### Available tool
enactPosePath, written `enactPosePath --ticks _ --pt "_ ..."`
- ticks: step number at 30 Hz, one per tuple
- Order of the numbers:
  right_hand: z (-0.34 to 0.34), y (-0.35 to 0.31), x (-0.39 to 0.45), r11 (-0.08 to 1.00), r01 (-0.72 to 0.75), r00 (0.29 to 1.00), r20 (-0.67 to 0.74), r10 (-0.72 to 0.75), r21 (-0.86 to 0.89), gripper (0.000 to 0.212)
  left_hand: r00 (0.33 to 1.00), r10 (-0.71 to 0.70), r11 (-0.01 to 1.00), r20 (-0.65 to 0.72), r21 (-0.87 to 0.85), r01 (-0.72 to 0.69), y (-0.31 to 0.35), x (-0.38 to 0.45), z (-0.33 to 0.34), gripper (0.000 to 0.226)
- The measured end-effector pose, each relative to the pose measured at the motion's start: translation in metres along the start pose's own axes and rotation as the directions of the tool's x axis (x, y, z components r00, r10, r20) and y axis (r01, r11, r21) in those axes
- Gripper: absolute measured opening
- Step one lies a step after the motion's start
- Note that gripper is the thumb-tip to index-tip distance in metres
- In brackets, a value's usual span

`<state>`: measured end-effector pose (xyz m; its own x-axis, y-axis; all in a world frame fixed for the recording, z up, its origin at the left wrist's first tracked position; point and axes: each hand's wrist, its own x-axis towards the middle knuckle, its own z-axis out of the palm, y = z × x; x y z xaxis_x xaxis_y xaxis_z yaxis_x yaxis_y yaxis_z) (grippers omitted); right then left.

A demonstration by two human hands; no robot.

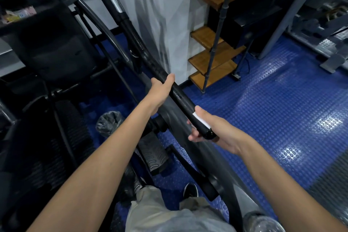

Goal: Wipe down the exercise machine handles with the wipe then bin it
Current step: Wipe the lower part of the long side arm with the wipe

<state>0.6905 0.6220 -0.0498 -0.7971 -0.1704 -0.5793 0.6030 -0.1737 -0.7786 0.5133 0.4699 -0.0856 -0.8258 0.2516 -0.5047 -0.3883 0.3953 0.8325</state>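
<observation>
- Mid-wipe at the elliptical: your right hand [211,130] is wrapped round the near end of the black foam handle [180,98], fingers curled under and thumb over the top, with the white wipe [200,119] pressed between palm and foam. Only a narrow strip of wipe shows beside the thumb; how much more is folded inside the grip cannot be told.
- Your left hand [160,92] clasps the same handle higher up, thumb lying along the bar and fingers out of sight behind it, so it appears to be steadying the bar and holds no cloth.
- The step in hand, by the look of it, is the wiping itself, at the end cap [209,134] of this one handle. Whether the stretch between your two hands has been covered cannot be judged from here.
- The next move calls for sliding the wipe along the foam towards your left hand with the grip kept snug, then shifting that left hand off so the patch beneath it gets cleaned too.
- A second curved bar [105,30] rises to the left, nearer the console; if it carries a grip, it probably needs the same treatment before you finish.
- For the last step, a lined bin [109,122] stands on the blue studded floor [273,109] below your left forearm, just beside the machine's pedal [154,154], within easy reach once you let go of the handle.
</observation>
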Motion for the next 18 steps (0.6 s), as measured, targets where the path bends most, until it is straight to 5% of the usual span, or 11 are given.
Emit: enactPosePath --ticks 3,5,7,9,12,15,18 --pt "0.003 0.016 -0.005 0.946 -0.037 0.999 0.033 0.028 0.321 0.057 1.000 -0.006 1.000 0.015 -0.008 0.006 0.002 -0.003 0.000 0.134" --pt "0.004 0.024 -0.011 0.942 -0.024 1.000 0.009 0.022 0.336 0.058 1.000 0.003 1.000 0.026 -0.018 -0.003 0.005 -0.008 0.000 0.129" --pt "0.004 0.029 -0.019 0.988 0.020 0.995 -0.097 -0.005 0.153 0.060 0.999 0.007 1.000 0.032 -0.023 -0.006 0.006 -0.009 0.001 0.121" --pt "0.008 0.030 -0.027 0.977 0.062 0.961 -0.253 -0.114 -0.205 0.054 1.000 0.005 1.000 0.027 -0.018 -0.005 0.004 -0.007 0.001 0.116" --pt "0.015 0.031 -0.033 0.641 -0.063 0.865 -0.362 -0.347 -0.765 0.043 1.000 0.012 1.000 0.024 -0.021 -0.011 0.002 -0.005 0.001 0.114" --pt "0.026 0.025 -0.028 0.238 -0.171 0.789 -0.277 -0.548 -0.956 0.040 0.999 0.020 1.000 0.027 -0.024 -0.020 0.002 -0.006 0.002 0.112" --pt "0.024 0.018 -0.019 0.221 -0.145 0.806 -0.245 -0.539 -0.964 0.045 1.000 0.022 0.999 0.018 -0.028 -0.022 0.003 -0.009 0.001 0.110"
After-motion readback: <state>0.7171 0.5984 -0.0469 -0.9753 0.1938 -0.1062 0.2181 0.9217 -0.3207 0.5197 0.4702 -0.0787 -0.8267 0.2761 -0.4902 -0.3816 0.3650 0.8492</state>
